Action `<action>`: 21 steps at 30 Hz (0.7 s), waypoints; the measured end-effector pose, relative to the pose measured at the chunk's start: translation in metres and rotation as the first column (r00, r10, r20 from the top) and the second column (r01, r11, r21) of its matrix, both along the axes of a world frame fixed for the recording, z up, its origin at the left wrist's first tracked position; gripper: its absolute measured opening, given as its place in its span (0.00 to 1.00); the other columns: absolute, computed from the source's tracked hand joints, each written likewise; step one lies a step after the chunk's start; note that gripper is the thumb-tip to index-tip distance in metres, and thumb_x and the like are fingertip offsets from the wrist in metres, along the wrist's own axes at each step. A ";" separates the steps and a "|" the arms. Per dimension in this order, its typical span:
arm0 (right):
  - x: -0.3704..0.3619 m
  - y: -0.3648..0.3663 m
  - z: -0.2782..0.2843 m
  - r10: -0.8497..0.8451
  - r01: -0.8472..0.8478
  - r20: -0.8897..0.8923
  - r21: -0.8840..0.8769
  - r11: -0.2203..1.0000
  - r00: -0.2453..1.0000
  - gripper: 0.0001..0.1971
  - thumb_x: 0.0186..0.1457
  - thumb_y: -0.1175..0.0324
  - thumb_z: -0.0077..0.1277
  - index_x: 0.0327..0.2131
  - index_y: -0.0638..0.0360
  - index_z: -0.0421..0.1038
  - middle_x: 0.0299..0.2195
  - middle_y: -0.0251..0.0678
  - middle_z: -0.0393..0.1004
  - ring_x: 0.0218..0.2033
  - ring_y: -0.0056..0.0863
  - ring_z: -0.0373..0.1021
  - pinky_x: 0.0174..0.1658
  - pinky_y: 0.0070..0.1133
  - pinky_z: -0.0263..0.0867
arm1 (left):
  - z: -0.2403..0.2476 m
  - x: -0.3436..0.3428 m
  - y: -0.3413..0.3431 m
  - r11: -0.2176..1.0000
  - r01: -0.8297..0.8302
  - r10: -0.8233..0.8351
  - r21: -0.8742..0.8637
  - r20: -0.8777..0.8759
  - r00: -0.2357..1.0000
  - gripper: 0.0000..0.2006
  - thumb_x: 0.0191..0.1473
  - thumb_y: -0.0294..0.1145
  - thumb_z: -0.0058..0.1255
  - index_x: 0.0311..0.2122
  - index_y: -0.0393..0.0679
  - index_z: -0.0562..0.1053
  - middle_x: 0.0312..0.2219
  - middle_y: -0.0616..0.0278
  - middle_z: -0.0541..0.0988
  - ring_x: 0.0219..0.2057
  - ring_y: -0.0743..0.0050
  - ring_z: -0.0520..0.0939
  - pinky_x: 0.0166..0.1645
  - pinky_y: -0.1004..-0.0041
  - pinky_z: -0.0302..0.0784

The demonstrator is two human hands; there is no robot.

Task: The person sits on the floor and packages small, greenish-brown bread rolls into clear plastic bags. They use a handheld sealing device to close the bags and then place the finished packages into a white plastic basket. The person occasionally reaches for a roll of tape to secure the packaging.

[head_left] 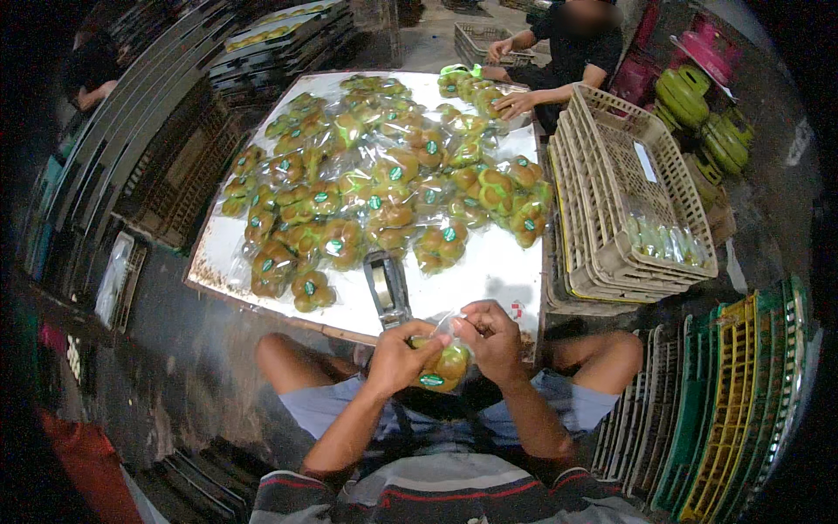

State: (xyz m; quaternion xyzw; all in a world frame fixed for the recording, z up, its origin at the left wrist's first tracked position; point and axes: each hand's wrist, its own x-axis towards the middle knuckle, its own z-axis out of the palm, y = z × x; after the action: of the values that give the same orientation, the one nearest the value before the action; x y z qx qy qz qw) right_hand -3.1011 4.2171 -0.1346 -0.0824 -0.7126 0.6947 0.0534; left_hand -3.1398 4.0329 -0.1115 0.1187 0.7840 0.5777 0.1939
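Note:
Just off the table's front edge, above my lap, a clear plastic bag of greenish-brown bread buns (451, 367) hangs between my hands, a green label on its side. My left hand (403, 354) is closed on the bag's upper left part. The fingers of my right hand (491, 339) pinch the gathered plastic at its neck. Right ahead of my left hand, a black tape dispenser (387, 286) lies on the white table (345, 306). Many similar bagged buns (375, 203) cover the table beyond it.
Stacked beige plastic crates (611, 188) stand at the table's right. More crates in green and yellow (720, 402) line the lower right. A co-worker (576, 52) handles bags at the far right corner. Green gas cylinders (685, 94) sit behind the crates; trays and racks (166, 166) fill the left.

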 end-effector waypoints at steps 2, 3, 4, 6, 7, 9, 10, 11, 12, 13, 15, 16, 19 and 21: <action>-0.002 -0.005 0.004 -0.024 0.094 -0.177 0.403 0.910 0.984 0.12 0.55 0.69 0.59 0.42 0.60 0.74 0.34 0.35 0.79 0.33 0.32 0.76 0.39 0.24 0.71 | -0.001 0.000 -0.001 0.997 -0.074 0.071 0.014 0.153 0.986 0.09 0.53 0.35 0.62 0.33 0.39 0.81 0.29 0.63 0.81 0.33 0.79 0.78 0.41 0.74 0.73; -0.002 -0.007 0.005 -0.002 0.154 -0.256 0.573 0.805 0.967 0.09 0.54 0.69 0.60 0.39 0.58 0.76 0.32 0.36 0.79 0.31 0.33 0.76 0.37 0.25 0.71 | -0.005 0.000 -0.003 0.989 -0.081 0.074 0.120 0.059 0.995 0.08 0.54 0.34 0.62 0.33 0.40 0.81 0.32 0.63 0.80 0.36 0.79 0.77 0.43 0.74 0.72; -0.003 -0.004 0.013 0.106 0.161 -0.383 0.603 0.782 0.918 0.07 0.53 0.70 0.60 0.36 0.59 0.77 0.31 0.38 0.77 0.30 0.35 0.75 0.35 0.25 0.70 | -0.013 -0.002 -0.004 0.971 -0.079 0.089 0.224 -0.034 0.995 0.07 0.54 0.33 0.61 0.32 0.41 0.81 0.34 0.63 0.80 0.38 0.79 0.77 0.45 0.74 0.71; -0.005 0.005 0.029 0.291 -0.083 -0.289 0.565 0.821 0.912 0.06 0.53 0.70 0.60 0.34 0.59 0.78 0.30 0.37 0.77 0.30 0.35 0.75 0.34 0.26 0.70 | -0.026 -0.004 -0.006 0.911 -0.097 0.129 0.401 -0.053 0.990 0.05 0.55 0.30 0.60 0.32 0.40 0.80 0.40 0.64 0.76 0.45 0.77 0.73 0.51 0.74 0.68; -0.005 0.009 0.033 0.382 -0.206 -0.245 0.533 0.821 0.891 0.05 0.53 0.70 0.60 0.33 0.59 0.78 0.30 0.37 0.77 0.30 0.35 0.75 0.34 0.27 0.70 | -0.027 -0.003 -0.009 0.905 -0.096 0.076 0.415 0.064 0.995 0.06 0.55 0.30 0.60 0.31 0.39 0.80 0.38 0.65 0.76 0.42 0.79 0.74 0.49 0.75 0.68; -0.009 0.009 0.025 0.323 -0.168 -0.242 0.501 0.849 0.915 0.07 0.52 0.67 0.61 0.31 0.59 0.77 0.27 0.38 0.76 0.27 0.35 0.74 0.32 0.28 0.69 | -0.026 -0.005 -0.015 0.893 -0.104 -0.033 0.439 0.293 0.956 0.08 0.56 0.31 0.60 0.30 0.37 0.79 0.34 0.66 0.77 0.37 0.83 0.75 0.45 0.79 0.69; -0.009 0.005 0.023 0.258 -0.121 -0.193 0.529 0.840 0.947 0.07 0.53 0.67 0.61 0.31 0.60 0.77 0.25 0.38 0.75 0.26 0.36 0.73 0.31 0.28 0.69 | -0.028 -0.010 -0.020 0.931 -0.093 -0.033 0.354 0.333 0.942 0.08 0.56 0.30 0.60 0.30 0.36 0.79 0.35 0.66 0.77 0.37 0.82 0.75 0.43 0.79 0.69; -0.009 -0.001 0.019 0.191 -0.078 -0.146 0.559 0.825 0.971 0.08 0.53 0.66 0.61 0.30 0.60 0.76 0.24 0.39 0.74 0.25 0.37 0.73 0.31 0.28 0.68 | -0.030 -0.012 -0.022 0.940 -0.120 0.003 0.319 0.344 0.939 0.08 0.56 0.31 0.60 0.30 0.37 0.78 0.35 0.66 0.76 0.38 0.80 0.74 0.45 0.78 0.68; -0.008 -0.013 0.010 0.088 0.051 -0.201 0.601 0.798 0.976 0.12 0.55 0.64 0.60 0.26 0.62 0.72 0.22 0.41 0.72 0.24 0.39 0.72 0.30 0.31 0.67 | -0.031 -0.015 -0.022 0.947 -0.144 0.036 0.286 0.351 0.936 0.08 0.55 0.32 0.60 0.30 0.37 0.78 0.35 0.65 0.75 0.39 0.78 0.74 0.47 0.76 0.68; -0.006 -0.024 -0.001 0.053 0.062 -0.172 0.601 0.796 0.984 0.13 0.55 0.64 0.59 0.25 0.63 0.71 0.22 0.42 0.72 0.24 0.41 0.71 0.29 0.31 0.67 | -0.034 -0.017 -0.023 0.952 -0.171 0.074 0.254 0.353 0.933 0.08 0.55 0.32 0.60 0.31 0.38 0.78 0.35 0.64 0.75 0.40 0.75 0.74 0.48 0.74 0.67; 0.002 -0.045 -0.019 -0.017 0.081 -0.111 0.604 0.793 0.994 0.15 0.57 0.64 0.58 0.24 0.63 0.68 0.21 0.43 0.71 0.23 0.44 0.70 0.29 0.32 0.66 | -0.050 -0.010 -0.018 0.923 -0.304 0.244 0.236 0.251 0.937 0.10 0.56 0.33 0.59 0.31 0.36 0.75 0.34 0.62 0.74 0.39 0.71 0.74 0.47 0.72 0.68; 0.004 -0.052 -0.023 -0.036 0.074 -0.083 0.530 0.845 0.996 0.16 0.58 0.64 0.56 0.23 0.63 0.66 0.19 0.37 0.69 0.23 0.40 0.71 0.29 0.31 0.65 | -0.052 -0.005 -0.016 0.931 -0.337 0.331 0.137 0.066 0.941 0.10 0.57 0.32 0.57 0.30 0.35 0.73 0.34 0.59 0.74 0.39 0.70 0.74 0.46 0.72 0.68; 0.015 -0.070 -0.053 -0.061 0.047 0.121 0.117 0.992 0.991 0.08 0.61 0.67 0.52 0.34 0.62 0.70 0.30 0.33 0.73 0.32 0.26 0.69 0.38 0.24 0.65 | -0.049 0.009 -0.011 0.887 -0.460 0.423 0.038 -0.466 0.777 0.07 0.56 0.26 0.52 0.29 0.35 0.68 0.34 0.53 0.71 0.38 0.65 0.73 0.46 0.70 0.69; 0.022 -0.082 -0.077 0.069 -0.048 0.115 -0.169 0.984 0.991 0.13 0.61 0.67 0.52 0.46 0.61 0.66 0.41 0.34 0.71 0.43 0.25 0.67 0.46 0.23 0.65 | -0.048 0.015 -0.016 0.865 -0.468 0.499 0.182 -0.422 0.757 0.05 0.52 0.23 0.50 0.30 0.37 0.66 0.37 0.53 0.70 0.41 0.63 0.72 0.50 0.67 0.68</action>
State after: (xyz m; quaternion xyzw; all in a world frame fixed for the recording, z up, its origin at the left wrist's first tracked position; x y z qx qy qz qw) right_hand -3.0792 4.1352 -0.2114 -0.1072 -0.6564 0.7466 -0.0171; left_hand -3.1251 4.0170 -0.1590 0.0503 0.7915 0.5890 -0.1549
